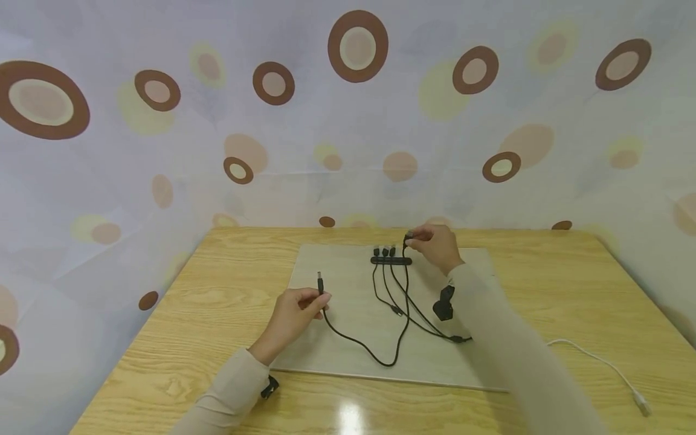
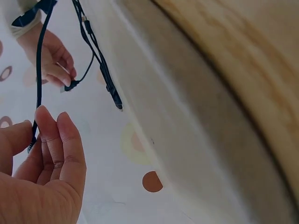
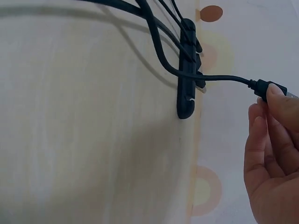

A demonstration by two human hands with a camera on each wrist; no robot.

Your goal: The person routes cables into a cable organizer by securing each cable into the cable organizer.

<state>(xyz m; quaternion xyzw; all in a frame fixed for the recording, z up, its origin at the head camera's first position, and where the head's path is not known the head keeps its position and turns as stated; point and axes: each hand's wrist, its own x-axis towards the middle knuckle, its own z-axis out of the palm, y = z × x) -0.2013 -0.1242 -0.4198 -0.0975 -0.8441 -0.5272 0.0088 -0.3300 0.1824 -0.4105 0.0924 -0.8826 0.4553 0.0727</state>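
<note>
My right hand (image 1: 437, 246) pinches the USB plug (image 3: 270, 89) of a black cable (image 1: 399, 338) between thumb and fingers, just behind a black cable holder (image 1: 391, 261). From that plug the cable crosses the holder near its right end; whether it sits in a slot I cannot tell. The cable loops down over the board to my left hand (image 1: 296, 309), which pinches its other end, a slim barrel plug (image 1: 320, 283) pointing up. Several other black cables (image 3: 174, 39) run through the holder, their USB plugs (image 1: 385, 251) standing behind it.
The holder sits along the back edge of a pale board (image 1: 348, 356) on a wooden table (image 1: 217, 314). Other cable ends (image 1: 458, 339) lie on the board near my right forearm. A white USB cable (image 1: 603, 362) lies at the right. A patterned cloth (image 1: 304, 133) hangs behind.
</note>
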